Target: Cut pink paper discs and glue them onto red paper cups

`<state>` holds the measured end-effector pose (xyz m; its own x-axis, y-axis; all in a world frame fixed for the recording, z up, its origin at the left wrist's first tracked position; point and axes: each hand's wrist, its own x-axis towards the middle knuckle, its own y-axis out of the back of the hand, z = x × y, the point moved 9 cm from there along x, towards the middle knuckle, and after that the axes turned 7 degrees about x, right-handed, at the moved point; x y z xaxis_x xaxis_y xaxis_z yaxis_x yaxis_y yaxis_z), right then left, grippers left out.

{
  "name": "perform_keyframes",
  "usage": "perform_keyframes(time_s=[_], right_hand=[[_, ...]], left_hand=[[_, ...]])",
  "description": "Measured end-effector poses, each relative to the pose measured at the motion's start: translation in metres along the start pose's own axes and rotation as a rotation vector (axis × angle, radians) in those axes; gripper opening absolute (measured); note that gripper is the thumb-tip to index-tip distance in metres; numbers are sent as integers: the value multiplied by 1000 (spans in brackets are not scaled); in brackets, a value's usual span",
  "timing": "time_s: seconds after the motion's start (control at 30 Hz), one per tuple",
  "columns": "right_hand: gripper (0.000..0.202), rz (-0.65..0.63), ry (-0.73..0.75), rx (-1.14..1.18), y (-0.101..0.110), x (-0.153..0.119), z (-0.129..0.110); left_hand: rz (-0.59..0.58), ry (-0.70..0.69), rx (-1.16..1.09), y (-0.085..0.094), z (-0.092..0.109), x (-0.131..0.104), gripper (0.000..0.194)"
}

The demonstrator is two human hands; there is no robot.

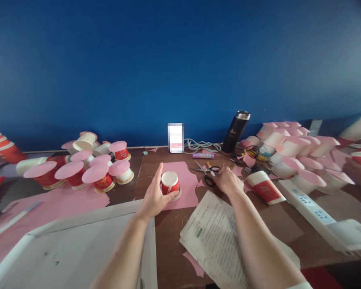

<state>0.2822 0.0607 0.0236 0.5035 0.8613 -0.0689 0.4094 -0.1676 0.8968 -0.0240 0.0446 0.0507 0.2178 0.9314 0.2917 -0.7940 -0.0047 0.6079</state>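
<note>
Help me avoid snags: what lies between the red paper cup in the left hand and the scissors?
In the head view, pink paper lies between the red paper cup and the scissors.

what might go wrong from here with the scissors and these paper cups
The scissors lie with blades spread beside the pink sheet, and the right hand is close to their handles, so a careless reach might nick a finger or the paper.
The left hand is around a red paper cup; too firm a grip could dent it.
The pink-topped cups on the right are heaped closely, so a bump might topple some.
</note>
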Motion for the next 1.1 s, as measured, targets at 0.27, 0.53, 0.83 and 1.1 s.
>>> perform_keyframes(time_s=[0.27,0.53,0.83,1.1], right_hand=[[17,189,338,233,21,-27,-44],[17,77,599,203,-6,-59,-85],[20,58,745,202,-16,-74,-102],[24,-29,928,189,-27,-94,-119]], left_hand=[[-48,-58,63,-6,9,-2,101],[282,-44,96,24,0,1,93],[546,29,40,51,-11,-3,86],[514,-7,28,43,-8,-4,86]])
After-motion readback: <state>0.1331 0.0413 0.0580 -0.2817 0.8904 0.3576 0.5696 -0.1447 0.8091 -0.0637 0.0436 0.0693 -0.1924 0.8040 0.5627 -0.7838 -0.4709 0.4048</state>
